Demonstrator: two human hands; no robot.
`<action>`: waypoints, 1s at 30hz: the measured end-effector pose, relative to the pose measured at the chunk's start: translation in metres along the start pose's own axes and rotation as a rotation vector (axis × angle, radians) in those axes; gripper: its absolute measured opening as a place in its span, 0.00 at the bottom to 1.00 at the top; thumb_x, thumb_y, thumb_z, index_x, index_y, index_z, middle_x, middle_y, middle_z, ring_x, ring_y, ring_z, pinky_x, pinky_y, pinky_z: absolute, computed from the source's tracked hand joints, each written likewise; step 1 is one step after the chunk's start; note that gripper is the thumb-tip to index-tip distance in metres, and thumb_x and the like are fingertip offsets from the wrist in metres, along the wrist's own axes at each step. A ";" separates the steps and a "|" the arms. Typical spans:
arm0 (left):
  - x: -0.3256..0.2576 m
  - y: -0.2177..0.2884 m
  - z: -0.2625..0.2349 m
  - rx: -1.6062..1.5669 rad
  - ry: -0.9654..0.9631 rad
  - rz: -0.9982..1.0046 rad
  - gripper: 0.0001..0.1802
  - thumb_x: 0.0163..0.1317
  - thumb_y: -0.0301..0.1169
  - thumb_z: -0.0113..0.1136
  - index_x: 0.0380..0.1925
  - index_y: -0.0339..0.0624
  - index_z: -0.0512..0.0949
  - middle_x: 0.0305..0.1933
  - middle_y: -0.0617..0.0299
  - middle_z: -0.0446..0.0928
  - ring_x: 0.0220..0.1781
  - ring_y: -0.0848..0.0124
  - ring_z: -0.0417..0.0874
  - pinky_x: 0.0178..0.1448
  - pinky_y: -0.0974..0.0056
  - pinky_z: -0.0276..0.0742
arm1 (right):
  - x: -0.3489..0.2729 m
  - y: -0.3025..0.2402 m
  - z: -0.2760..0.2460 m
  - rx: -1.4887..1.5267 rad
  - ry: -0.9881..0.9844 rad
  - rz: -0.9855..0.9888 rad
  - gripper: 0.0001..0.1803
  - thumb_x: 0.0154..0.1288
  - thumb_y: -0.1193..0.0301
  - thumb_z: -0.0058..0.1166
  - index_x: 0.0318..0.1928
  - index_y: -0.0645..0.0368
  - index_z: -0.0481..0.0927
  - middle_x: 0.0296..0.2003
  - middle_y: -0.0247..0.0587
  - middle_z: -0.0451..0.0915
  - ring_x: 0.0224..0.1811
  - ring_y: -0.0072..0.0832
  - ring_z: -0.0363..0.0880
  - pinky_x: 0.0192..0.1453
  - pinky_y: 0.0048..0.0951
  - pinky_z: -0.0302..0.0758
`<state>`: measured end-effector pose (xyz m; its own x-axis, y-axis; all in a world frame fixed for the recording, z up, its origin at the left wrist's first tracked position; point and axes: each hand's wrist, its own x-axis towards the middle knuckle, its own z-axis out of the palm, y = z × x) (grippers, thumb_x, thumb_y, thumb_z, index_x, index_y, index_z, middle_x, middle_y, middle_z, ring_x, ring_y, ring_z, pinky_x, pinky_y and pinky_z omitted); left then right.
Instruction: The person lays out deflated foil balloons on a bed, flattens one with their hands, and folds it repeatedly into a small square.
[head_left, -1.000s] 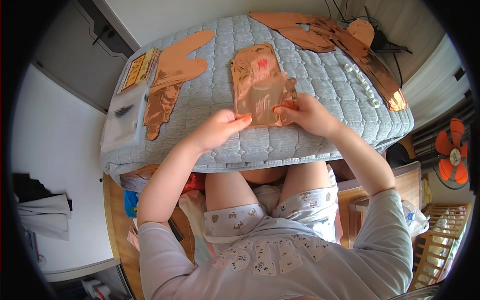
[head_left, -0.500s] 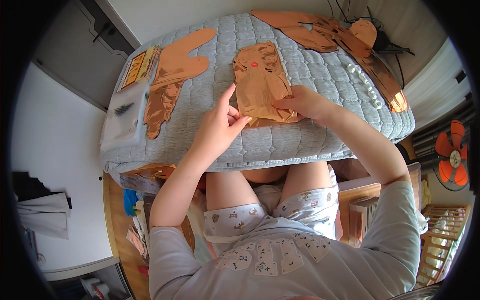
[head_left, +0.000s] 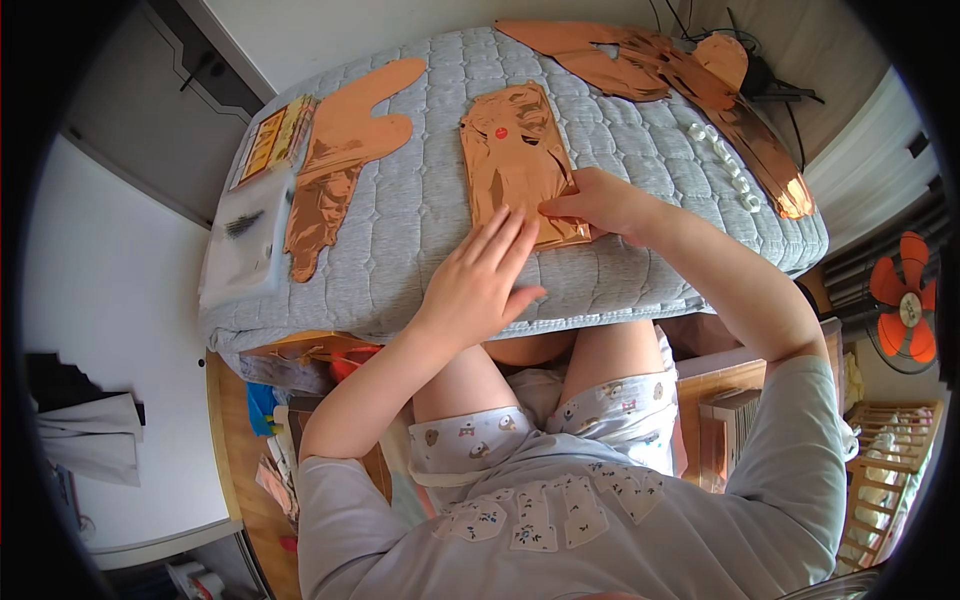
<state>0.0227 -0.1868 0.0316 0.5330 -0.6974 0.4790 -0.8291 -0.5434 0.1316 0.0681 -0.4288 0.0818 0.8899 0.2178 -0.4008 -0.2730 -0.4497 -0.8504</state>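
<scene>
Left hand [head_left: 472, 285]: fingers extended, laid over the near end of the folded copper foil [head_left: 512, 165], gripping nothing. Half a second ago they were at its near left corner; the shift suggests pressing flat in place of corner handling. Right hand [head_left: 615, 210]: thumb on top at the right edge; remaining fingers partly hidden, grip cannot be confirmed. The foil lies mid-mattress [head_left: 620, 285], short of the front edge. Quilting separates it from the flat foil piece [head_left: 335, 140], left, and white strip [head_left: 724, 165], right.
</scene>
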 end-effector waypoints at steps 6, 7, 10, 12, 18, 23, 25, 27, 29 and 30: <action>-0.003 -0.002 0.003 0.128 -0.077 0.067 0.49 0.60 0.56 0.69 0.71 0.31 0.67 0.73 0.39 0.68 0.76 0.46 0.69 0.78 0.49 0.68 | -0.003 0.003 0.002 0.030 0.036 0.007 0.25 0.71 0.63 0.64 0.60 0.66 0.78 0.49 0.40 0.85 0.47 0.24 0.85 0.46 0.28 0.83; -0.003 -0.002 0.003 0.123 -0.080 0.072 0.49 0.60 0.57 0.69 0.71 0.31 0.67 0.73 0.38 0.68 0.76 0.46 0.69 0.78 0.49 0.68 | -0.005 0.003 0.000 0.030 0.036 0.005 0.25 0.71 0.63 0.64 0.60 0.66 0.78 0.49 0.40 0.85 0.47 0.24 0.85 0.46 0.28 0.83; -0.003 -0.002 0.003 0.118 -0.077 0.080 0.50 0.60 0.58 0.68 0.71 0.31 0.67 0.73 0.38 0.69 0.76 0.46 0.70 0.78 0.49 0.68 | -0.017 0.011 -0.005 0.246 -0.071 -0.087 0.24 0.73 0.64 0.61 0.62 0.66 0.77 0.51 0.40 0.84 0.47 0.23 0.84 0.49 0.27 0.82; -0.003 -0.002 0.004 0.115 -0.072 0.083 0.51 0.59 0.58 0.68 0.71 0.30 0.66 0.73 0.37 0.69 0.75 0.46 0.70 0.78 0.49 0.68 | -0.026 0.022 -0.002 0.463 0.030 -0.194 0.22 0.74 0.68 0.60 0.63 0.66 0.76 0.48 0.37 0.84 0.44 0.21 0.83 0.49 0.25 0.80; -0.004 -0.002 0.002 0.105 -0.096 0.061 0.52 0.59 0.58 0.69 0.73 0.31 0.64 0.75 0.38 0.66 0.76 0.45 0.69 0.78 0.48 0.68 | -0.063 0.033 0.016 -0.189 0.363 -0.419 0.21 0.70 0.77 0.62 0.61 0.65 0.77 0.33 0.33 0.83 0.34 0.18 0.79 0.41 0.24 0.77; -0.001 0.000 0.001 0.122 -0.091 0.086 0.52 0.54 0.63 0.69 0.73 0.44 0.68 0.74 0.38 0.67 0.76 0.43 0.69 0.76 0.46 0.70 | -0.060 0.042 0.029 -0.154 0.472 -0.446 0.21 0.67 0.78 0.64 0.60 0.63 0.77 0.30 0.37 0.83 0.30 0.21 0.78 0.38 0.27 0.76; 0.000 0.001 0.000 0.115 -0.101 0.077 0.52 0.53 0.64 0.69 0.73 0.47 0.69 0.73 0.38 0.68 0.76 0.44 0.69 0.76 0.45 0.69 | -0.059 0.046 0.032 -0.187 0.496 -0.493 0.21 0.67 0.78 0.63 0.59 0.63 0.73 0.30 0.40 0.82 0.29 0.27 0.78 0.37 0.30 0.76; 0.001 0.002 0.000 0.108 -0.107 0.064 0.51 0.52 0.64 0.70 0.72 0.50 0.71 0.73 0.38 0.68 0.76 0.44 0.69 0.76 0.45 0.69 | -0.057 0.050 0.035 -0.232 0.527 -0.526 0.21 0.68 0.78 0.62 0.58 0.62 0.72 0.30 0.41 0.81 0.29 0.30 0.79 0.36 0.31 0.76; 0.001 0.002 0.000 0.109 -0.104 0.068 0.51 0.51 0.65 0.70 0.71 0.49 0.72 0.72 0.39 0.68 0.76 0.44 0.69 0.76 0.45 0.70 | -0.054 0.055 0.037 -0.281 0.557 -0.560 0.21 0.68 0.79 0.62 0.57 0.62 0.70 0.30 0.42 0.81 0.29 0.32 0.79 0.36 0.32 0.76; 0.001 0.002 0.000 0.109 -0.104 0.066 0.51 0.51 0.65 0.70 0.71 0.49 0.72 0.72 0.39 0.68 0.76 0.44 0.69 0.76 0.45 0.70 | -0.052 0.057 0.037 -0.314 0.569 -0.603 0.21 0.67 0.79 0.62 0.57 0.61 0.69 0.29 0.42 0.80 0.29 0.34 0.79 0.36 0.33 0.76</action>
<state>0.0217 -0.1884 0.0328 0.4973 -0.7750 0.3900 -0.8428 -0.5382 0.0053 -0.0074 -0.4334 0.0414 0.9195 0.0684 0.3871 0.3399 -0.6329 -0.6956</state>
